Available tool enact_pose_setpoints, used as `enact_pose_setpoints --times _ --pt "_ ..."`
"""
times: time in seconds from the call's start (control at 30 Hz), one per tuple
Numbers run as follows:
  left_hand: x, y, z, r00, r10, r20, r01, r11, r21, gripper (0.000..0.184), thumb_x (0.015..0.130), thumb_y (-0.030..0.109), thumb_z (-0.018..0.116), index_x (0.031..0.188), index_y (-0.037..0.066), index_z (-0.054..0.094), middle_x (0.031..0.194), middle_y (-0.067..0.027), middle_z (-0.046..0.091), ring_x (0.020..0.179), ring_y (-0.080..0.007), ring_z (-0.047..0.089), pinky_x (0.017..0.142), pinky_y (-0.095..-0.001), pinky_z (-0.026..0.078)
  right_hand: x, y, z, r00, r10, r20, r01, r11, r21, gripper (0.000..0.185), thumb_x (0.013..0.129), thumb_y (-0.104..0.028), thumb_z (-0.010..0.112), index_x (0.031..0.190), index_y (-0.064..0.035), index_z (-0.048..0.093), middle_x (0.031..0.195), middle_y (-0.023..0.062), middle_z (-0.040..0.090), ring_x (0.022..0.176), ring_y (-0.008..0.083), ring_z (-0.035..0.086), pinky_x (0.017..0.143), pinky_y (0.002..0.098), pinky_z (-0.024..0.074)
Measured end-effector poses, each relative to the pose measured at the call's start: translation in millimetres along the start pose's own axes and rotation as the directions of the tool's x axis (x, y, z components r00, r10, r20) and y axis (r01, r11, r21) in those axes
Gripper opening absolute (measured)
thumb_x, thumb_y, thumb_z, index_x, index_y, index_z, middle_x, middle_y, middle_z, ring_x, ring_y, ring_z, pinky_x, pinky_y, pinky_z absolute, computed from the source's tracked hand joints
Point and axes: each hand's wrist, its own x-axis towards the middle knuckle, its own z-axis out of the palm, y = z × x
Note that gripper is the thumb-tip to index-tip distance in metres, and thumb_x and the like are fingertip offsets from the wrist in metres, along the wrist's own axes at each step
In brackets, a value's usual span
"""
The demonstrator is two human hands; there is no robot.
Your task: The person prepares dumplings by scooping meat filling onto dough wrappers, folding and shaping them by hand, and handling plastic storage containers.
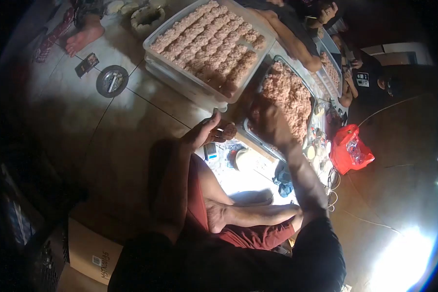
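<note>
On the tiled floor [126, 138] at ten o'clock, we see a small dark pack [86, 65] just beside a round ashtray [112, 81]. At twelve o'clock stands a plastic tub [173, 78] holding rows of pinkish clumps [204, 41]. Near the centre, our left hand [205, 132] has its thumb raised and holds a small brown lump [229, 130] at its fingers. At two o'clock our right hand [273, 121] blurs over a tray [258, 139] heaped with pink mince-like mass [289, 95]; we cannot tell whether it grips any. A red plastic bag [348, 150] lies at three o'clock.
</note>
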Motion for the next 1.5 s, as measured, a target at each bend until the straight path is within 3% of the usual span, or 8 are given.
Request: enact_pose_setpoints --times 0.1,0.33,0.47,0.6,0.8,0.9,1.2,1.5 --pt "-4.8 4.7 4.4 0.998 0.005 0.062 -0.006 1.0 0.005 0.091 0.093 0.076 0.029 0.131 -0.003 0.055 0.119 -0.0137 0.064 0.109 -0.0242 0.064 0.097 -0.0364 0.049 -43.5 -68.8 31.8 0.946 0.303 0.115 -0.277 0.941 -0.196 0.066 0.086 -0.031 0.077 0.138 -0.0038 0.047 0.119 0.0219 0.058 0.114 0.0346 0.058 0.095 0.0445 0.0492" --pt "-7.6 -0.6 -0.9 0.985 0.051 0.165 0.003 0.95 -0.311 0.084 0.09 0.075 0.041 0.134 0.005 0.054 0.124 -0.01 0.064 0.107 -0.0214 0.065 0.096 -0.0376 0.053 -50.7 -68.2 22.1 0.961 0.275 -0.005 -0.264 0.926 0.269 0.036 0.086 -0.008 0.071 0.117 0.0006 0.057 0.108 0.0203 0.064 0.1 0.0292 0.066 0.078 0.0355 0.0569" --pt "3.8 -3.7 -5.3 0.992 -0.034 -0.122 0.076 0.933 0.351 0.049 0.093 0.044 0.065 0.123 0.005 0.059 0.112 -0.0081 0.066 0.095 -0.018 0.068 0.081 -0.0306 0.054 -32.3 -49.2 -43.0 0.876 0.455 0.157 -0.325 0.32 0.89 0.055 0.09 0.0 0.067 0.139 0.0038 0.041 0.105 0.0153 0.066 0.094 0.0201 0.066 0.078 0.03 0.0555" --pt "18.8 -26.4 -24.3 0.989 -0.024 -0.147 0.117 0.737 0.666 0.069 0.088 0.057 0.068 0.12 -0.003 0.059 0.098 -0.0152 0.069 0.084 -0.0215 0.067 0.076 -0.0319 0.052 2.5 3.1 -79.3 0.919 0.393 -0.022 -0.167 0.441 0.882 0.031 0.094 -0.01 0.067 0.119 0.0059 0.057 0.106 0.0131 0.066 0.096 0.0168 0.064 0.079 0.0301 0.0546" --pt "13.9 -9.3 -15.4 0.972 -0.073 -0.222 0.206 0.718 0.665 0.06 0.092 0.048 0.069 0.119 -0.004 0.057 0.11 -0.0157 0.068 0.096 -0.019 0.066 0.077 -0.0318 0.057 95.1 80.8 -78.9 0.986 -0.028 -0.165 0.036 0.998 0.042 0.019 0.085 -0.009 0.067 0.105 -0.0074 0.067 0.103 0.0102 0.07 0.09 0.0244 0.068 0.077 0.0362 0.0545" --pt "14.3 -15.0 -15.5 0.959 -0.076 -0.273 0.236 0.749 0.619 0.066 0.09 0.049 0.07 0.123 -0.005 0.054 0.112 -0.0159 0.064 0.092 -0.0185 0.066 0.076 -0.0303 0.056 140.5 133.6 -60.2 0.951 -0.298 -0.084 0.272 0.933 -0.236 0.019 0.086 -0.009 0.062 0.104 -0.0098 0.067 0.096 0.0062 0.069 0.09 0.0254 0.065 0.079 0.0358 0.0502" --pt "23.8 -17.4 -24.6 0.922 -0.22 -0.319 0.378 0.689 0.618 0.123 0.073 0.077 0.066 0.147 -0.014 0.029 0.122 -0.0249 0.064 0.105 -0.0277 0.067 0.095 -0.0352 0.049 197.2 147.9 -16.5 0.954 -0.037 0.299 0.122 0.955 -0.27 0.019 0.086 -0.01 0.061 0.104 -0.0145 0.066 0.112 0.0059 0.065 0.11 0.0292 0.057 0.096 0.0466 0.0432" --pt "27.0 -22.8 -26.6 0.94 -0.02 -0.339 0.278 0.621 0.733 0.077 0.083 0.063 0.07 0.123 -0.001 0.053 0.104 -0.0172 0.062 0.087 -0.0232 0.07 0.075 -0.034 0.056 194.9 144.4 -15.6 0.898 0.065 0.435 0.136 0.899 -0.417 0.034 0.08 -0.003 0.058 0.108 -0.0165 0.07 0.119 0.0024 0.064 0.116 0.0267 0.053 0.101 0.0457 0.0395"
